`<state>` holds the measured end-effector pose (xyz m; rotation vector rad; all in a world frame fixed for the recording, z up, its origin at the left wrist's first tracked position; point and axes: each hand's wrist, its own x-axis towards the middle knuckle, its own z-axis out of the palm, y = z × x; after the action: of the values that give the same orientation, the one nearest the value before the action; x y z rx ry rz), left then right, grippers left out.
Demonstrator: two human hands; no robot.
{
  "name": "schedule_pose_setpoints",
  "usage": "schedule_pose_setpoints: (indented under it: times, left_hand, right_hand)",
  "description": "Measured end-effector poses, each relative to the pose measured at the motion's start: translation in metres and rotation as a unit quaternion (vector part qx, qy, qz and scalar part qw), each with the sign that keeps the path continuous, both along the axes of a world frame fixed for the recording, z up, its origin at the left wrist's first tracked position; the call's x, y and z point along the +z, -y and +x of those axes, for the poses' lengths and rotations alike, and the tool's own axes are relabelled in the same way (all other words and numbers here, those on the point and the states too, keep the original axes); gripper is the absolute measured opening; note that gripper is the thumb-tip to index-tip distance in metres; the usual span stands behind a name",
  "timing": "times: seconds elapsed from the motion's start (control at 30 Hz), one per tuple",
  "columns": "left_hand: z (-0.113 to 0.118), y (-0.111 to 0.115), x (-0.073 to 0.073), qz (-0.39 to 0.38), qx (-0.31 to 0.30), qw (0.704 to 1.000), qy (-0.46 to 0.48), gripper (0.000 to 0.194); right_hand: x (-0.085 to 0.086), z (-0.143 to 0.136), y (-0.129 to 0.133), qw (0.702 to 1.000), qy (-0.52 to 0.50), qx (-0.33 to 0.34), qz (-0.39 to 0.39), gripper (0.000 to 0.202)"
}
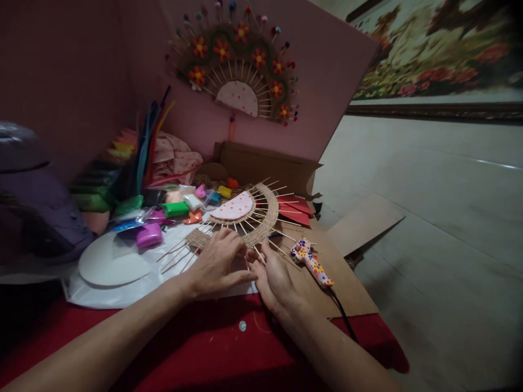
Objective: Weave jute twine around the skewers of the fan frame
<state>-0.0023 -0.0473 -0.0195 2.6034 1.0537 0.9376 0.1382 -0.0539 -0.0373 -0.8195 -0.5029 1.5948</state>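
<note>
A half-round fan craft (262, 227) made of thin wooden sticks and a twine-wrapped arc lies tilted before me. At its inner side sits a half-disc of pink dotted cloth (235, 207). My left hand (220, 262) comes over the near edge, its fingers bent down onto the sticks and partly hidden. My right hand (273, 276) grips the near edge from below, thumb against a stick by the twine band. A hot glue gun (311, 261) with a colourful spotted pattern lies to the right of my right hand, its black cord running toward me.
Bright clay packets (149, 235) crowd the left, beside a white disc (116, 258) and a purple container (35, 201). Cardboard (347, 294) lies under the glue gun, with red sheets (294, 209) behind. A finished-looking flowered fan (232, 71) hangs on a pink board (318, 71).
</note>
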Motion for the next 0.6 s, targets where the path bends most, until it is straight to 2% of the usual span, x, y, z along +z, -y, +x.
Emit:
schedule_pose_setpoints:
  times: [0.13,0.27,0.47,0.6]
  left_hand:
    - [0.006,0.003,-0.004,0.021,0.001,0.999,-0.029,0.022]
    - [0.005,0.004,-0.001,0.034,0.019,0.998,-0.048,0.007]
    - [0.0,0.003,0.0,0.023,0.023,0.999,-0.044,0.018]
    - [-0.001,0.0,-0.003,0.005,-0.028,1.0,-0.013,0.021]
  right_hand:
    - [-0.001,0.001,0.001,0.999,0.023,0.01,0.047,0.022]
    - [0.004,0.014,0.018,0.999,0.032,0.008,0.033,0.019]
    - [0.015,0.039,0.055,0.995,0.095,0.016,0.002,0.017]
    - [0.017,0.048,0.063,0.994,0.109,0.019,-0.011,0.029]
